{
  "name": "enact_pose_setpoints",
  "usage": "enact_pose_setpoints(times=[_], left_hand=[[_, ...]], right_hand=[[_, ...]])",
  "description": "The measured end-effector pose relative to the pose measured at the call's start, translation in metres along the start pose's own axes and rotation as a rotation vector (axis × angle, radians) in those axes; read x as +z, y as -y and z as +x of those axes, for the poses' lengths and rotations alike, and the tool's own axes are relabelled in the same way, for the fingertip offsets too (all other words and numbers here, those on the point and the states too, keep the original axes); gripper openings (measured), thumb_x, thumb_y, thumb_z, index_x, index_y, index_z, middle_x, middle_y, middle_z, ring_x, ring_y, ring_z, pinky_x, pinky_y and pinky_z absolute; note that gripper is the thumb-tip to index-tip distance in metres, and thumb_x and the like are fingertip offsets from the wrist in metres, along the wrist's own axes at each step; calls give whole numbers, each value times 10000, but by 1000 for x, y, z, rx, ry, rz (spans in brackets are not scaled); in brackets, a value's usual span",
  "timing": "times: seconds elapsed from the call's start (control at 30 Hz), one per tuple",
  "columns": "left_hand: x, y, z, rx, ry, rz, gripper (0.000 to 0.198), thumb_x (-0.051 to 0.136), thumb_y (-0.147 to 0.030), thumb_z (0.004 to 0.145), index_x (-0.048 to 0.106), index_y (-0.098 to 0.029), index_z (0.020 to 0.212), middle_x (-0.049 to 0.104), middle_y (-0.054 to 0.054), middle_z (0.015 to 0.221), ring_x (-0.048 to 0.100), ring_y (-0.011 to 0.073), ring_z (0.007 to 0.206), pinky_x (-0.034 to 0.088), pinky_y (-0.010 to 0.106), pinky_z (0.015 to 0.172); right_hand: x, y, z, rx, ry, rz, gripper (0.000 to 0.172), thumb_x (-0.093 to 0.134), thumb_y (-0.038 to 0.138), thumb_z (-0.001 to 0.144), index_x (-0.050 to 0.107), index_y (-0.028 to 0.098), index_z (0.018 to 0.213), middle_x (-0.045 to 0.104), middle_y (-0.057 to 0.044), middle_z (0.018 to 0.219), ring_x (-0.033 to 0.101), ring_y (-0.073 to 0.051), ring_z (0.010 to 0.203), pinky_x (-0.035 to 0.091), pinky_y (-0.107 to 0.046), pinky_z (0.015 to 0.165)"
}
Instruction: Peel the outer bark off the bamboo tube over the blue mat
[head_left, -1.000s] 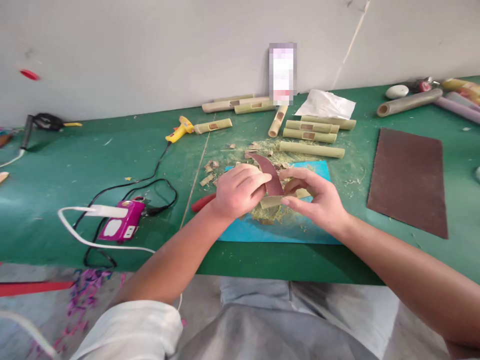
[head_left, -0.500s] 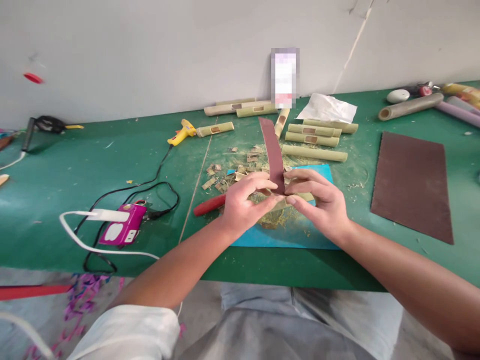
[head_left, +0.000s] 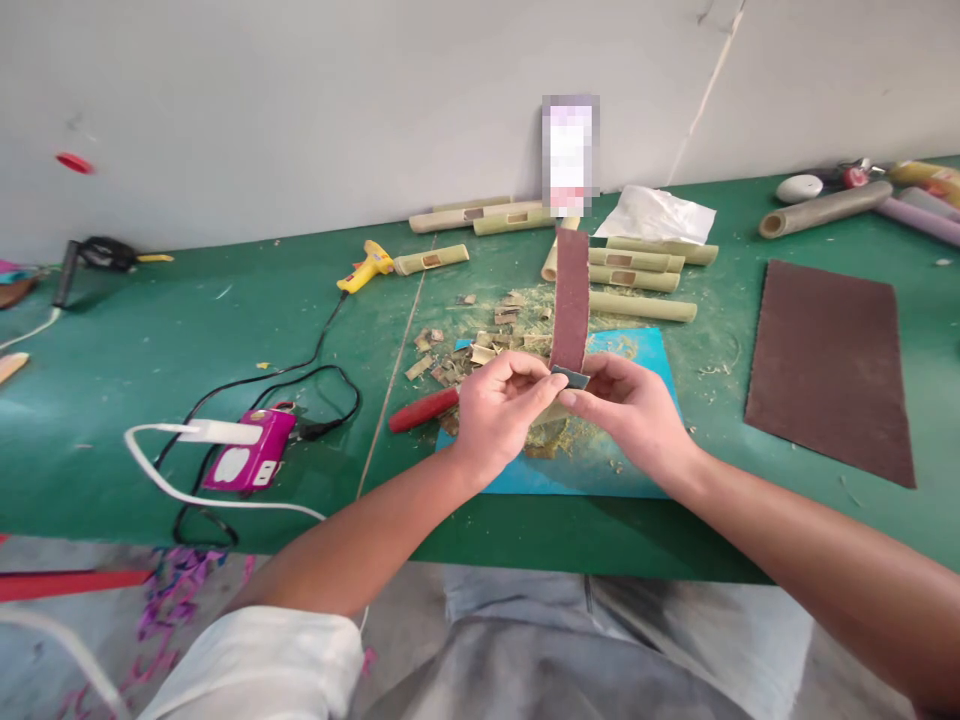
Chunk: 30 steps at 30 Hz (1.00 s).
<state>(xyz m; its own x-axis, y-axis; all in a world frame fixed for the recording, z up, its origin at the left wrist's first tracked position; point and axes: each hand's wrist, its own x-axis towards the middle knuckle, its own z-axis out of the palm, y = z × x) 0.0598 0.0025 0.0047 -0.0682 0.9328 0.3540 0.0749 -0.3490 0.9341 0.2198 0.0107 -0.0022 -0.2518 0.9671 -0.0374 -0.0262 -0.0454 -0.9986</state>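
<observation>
Both my hands pinch the near end of a narrow brown sandpaper strip point(head_left: 572, 290), which stands up away from me. My left hand point(head_left: 499, 410) has thumb and fingers closed on the left side of that end. On the right side, my right hand point(head_left: 634, 405) grips it the same way. A short dark grey flap point(head_left: 570, 378) is folded over between my thumbs. Below my hands lies a blue sheet point(head_left: 510, 475) dusted with bamboo shavings. A red handle point(head_left: 424, 410) lies beside my left hand, its far end hidden.
Several cut bamboo tubes point(head_left: 637, 305) lie at the back. Bamboo chips point(head_left: 420, 367) are scattered left of the strip. A larger brown sandpaper sheet point(head_left: 829, 370) lies right. A yellow glue gun point(head_left: 367, 265) and a purple power strip point(head_left: 251, 450) with cables are left.
The sandpaper strip has turned more upright and shifted right. Its near end is now folded toward me, showing a dark grey back between my thumbs.
</observation>
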Motion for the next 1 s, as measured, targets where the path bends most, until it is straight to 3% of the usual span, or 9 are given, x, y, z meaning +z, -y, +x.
enact_pose_setpoints(times=[0.13, 0.3, 0.4, 0.53, 0.6, 0.77, 1.0], left_hand=[[2, -1, -2, -51, -2, -64, 207, 761, -283, 755, 591, -166, 747, 619, -23, 674, 591, 77, 577, 488, 180, 548], [3, -2, -2, -194, 69, -167, 405, 756, -322, 769, 538, -198, 1088, 676, 9, 810, 674, 132, 702, 550, 231, 646], [0, -1, -1, -244, 135, -138, 446, 720, -359, 802, 527, -204, 1173, 665, 9, 808, 648, 123, 697, 529, 217, 624], [-5, 3, 1, -265, 201, -36, 270, 694, -414, 808, 627, -164, 887, 617, 1, 696, 561, 97, 592, 454, 202, 534], [-7, 4, 2, -249, 233, 2, 287, 685, -428, 810, 614, -156, 750, 575, -10, 630, 508, 84, 538, 408, 201, 493], [-8, 0, 2, -200, 254, 21, 281, 689, -415, 809, 599, -166, 714, 529, -29, 572, 469, 81, 503, 368, 204, 463], [-6, -2, 0, -166, 249, 75, 330, 636, -417, 862, 564, -166, 661, 550, -24, 547, 510, 87, 489, 409, 210, 479]], right_hand=[[4, 1, -4, -38, -54, 70, 326, 796, 390, 666, 650, 219, 902, 612, 42, 702, 512, -92, 608, 446, -260, 576], [7, 3, -5, -59, -77, 178, 272, 796, 376, 673, 614, 215, 796, 656, 26, 753, 588, -106, 658, 507, -280, 641], [6, 3, -4, -44, -70, 221, 274, 800, 377, 669, 621, 216, 799, 669, 18, 770, 615, -119, 687, 522, -295, 672], [4, 4, -4, -20, -55, 251, 293, 821, 398, 635, 633, 222, 774, 650, 31, 723, 588, -104, 624, 514, -294, 646], [4, 6, -4, -9, -42, 247, 297, 822, 421, 626, 640, 222, 751, 625, 33, 681, 561, -102, 594, 503, -293, 616], [5, 9, -3, 8, -32, 230, 282, 814, 434, 632, 647, 222, 713, 615, 22, 669, 533, -103, 584, 487, -293, 587], [2, 2, 0, 35, 16, 304, 247, 813, 364, 651, 633, 200, 694, 622, 36, 638, 547, -87, 565, 474, -268, 584]])
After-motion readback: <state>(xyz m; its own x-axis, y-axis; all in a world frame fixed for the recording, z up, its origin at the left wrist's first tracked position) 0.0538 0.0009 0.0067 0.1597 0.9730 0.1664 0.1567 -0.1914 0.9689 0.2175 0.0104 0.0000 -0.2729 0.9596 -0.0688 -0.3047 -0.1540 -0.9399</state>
